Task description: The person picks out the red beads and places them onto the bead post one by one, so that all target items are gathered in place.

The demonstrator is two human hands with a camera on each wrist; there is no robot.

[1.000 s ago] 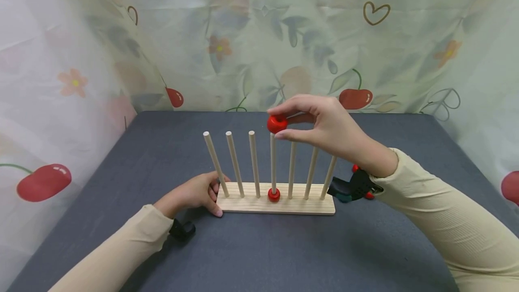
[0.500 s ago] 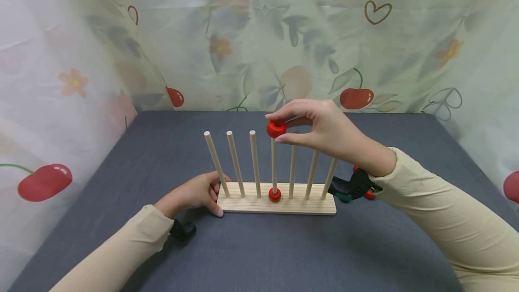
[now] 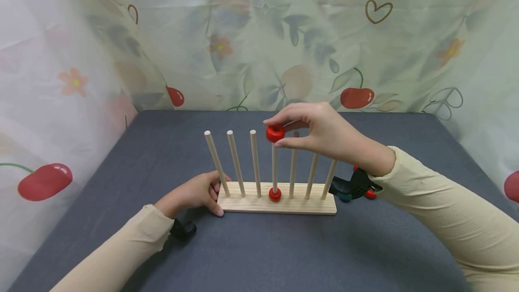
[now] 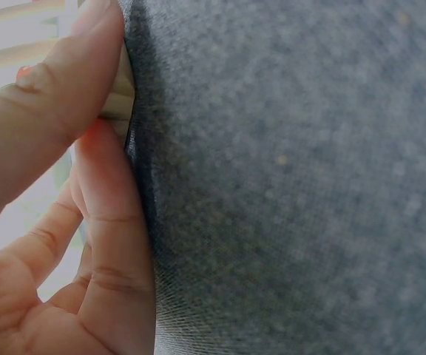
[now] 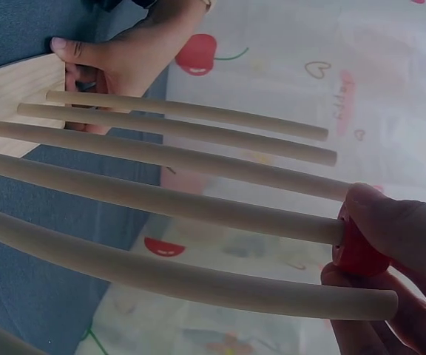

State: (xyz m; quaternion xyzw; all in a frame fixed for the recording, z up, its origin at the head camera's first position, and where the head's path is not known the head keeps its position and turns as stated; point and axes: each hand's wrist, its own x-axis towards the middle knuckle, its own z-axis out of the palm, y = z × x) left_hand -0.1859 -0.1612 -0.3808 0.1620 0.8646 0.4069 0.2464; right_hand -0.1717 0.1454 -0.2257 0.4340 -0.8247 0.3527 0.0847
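A wooden base (image 3: 243, 206) carries a row of several upright pegs. My left hand (image 3: 194, 193) grips its left end, thumb and fingers on the edge, as the left wrist view also shows at the board's corner (image 4: 122, 95). Between thumb and fingers, my right hand (image 3: 328, 132) pinches a red ring-shaped bead (image 3: 275, 135) at the top of the middle peg (image 3: 274, 166). In the right wrist view, that peg's tip meets the hole of the red bead (image 5: 362, 253). Another red bead (image 3: 275, 196) sits at the foot of the same peg.
More red pieces (image 3: 371, 194) lie on the dark table (image 3: 259, 251) at the right, partly hidden behind the right wrist's black camera mount (image 3: 354, 184). A patterned cloth (image 3: 259, 48) stands behind and at both sides. The right hand partly covers the right-hand pegs.
My right hand has come down slightly with the red bead, from just above the middle peg to its tip. The left hand and the base stay in place.
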